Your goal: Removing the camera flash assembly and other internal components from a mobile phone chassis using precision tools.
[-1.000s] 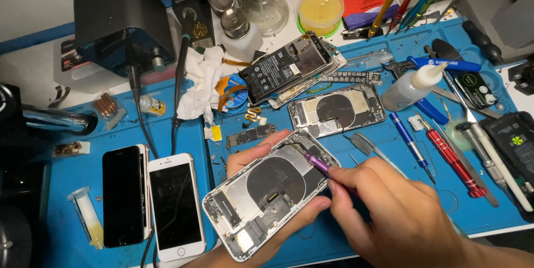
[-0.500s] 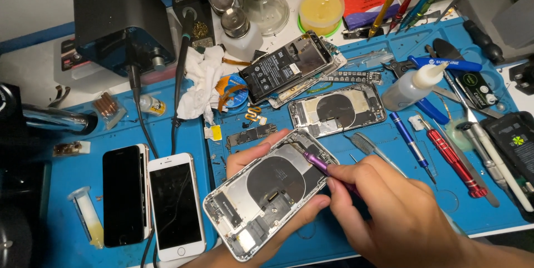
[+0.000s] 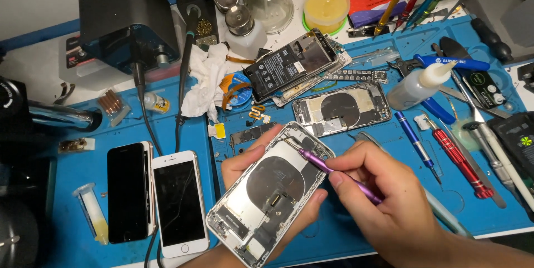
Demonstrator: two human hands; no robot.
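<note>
While the left hand (image 3: 253, 170) cradles an opened phone housing (image 3: 271, 191) from beneath, its fingers wrapped around both long edges, the right hand (image 3: 389, 195) grips a purple screwdriver (image 3: 334, 172) in a pen-style pinch. The tool's tip rests inside the housing near its upper edge, beside the round dark coil. The housing is held tilted, just above the blue work mat (image 3: 345, 229) on the table, at the lower centre of the view.

To the left lie two intact phones side by side, one black (image 3: 129, 192) and one white (image 3: 179, 203), screens up. A second opened housing (image 3: 340, 108) lies flat on the mat just beyond the hands, with a further disassembled phone (image 3: 292, 66) behind it. A red-handled screwdriver (image 3: 460, 162) and a blue one (image 3: 417, 144) lie to the right, well clear of the right hand. A crumpled white cloth (image 3: 204, 82) sits near the soldering station (image 3: 122, 15).
</note>
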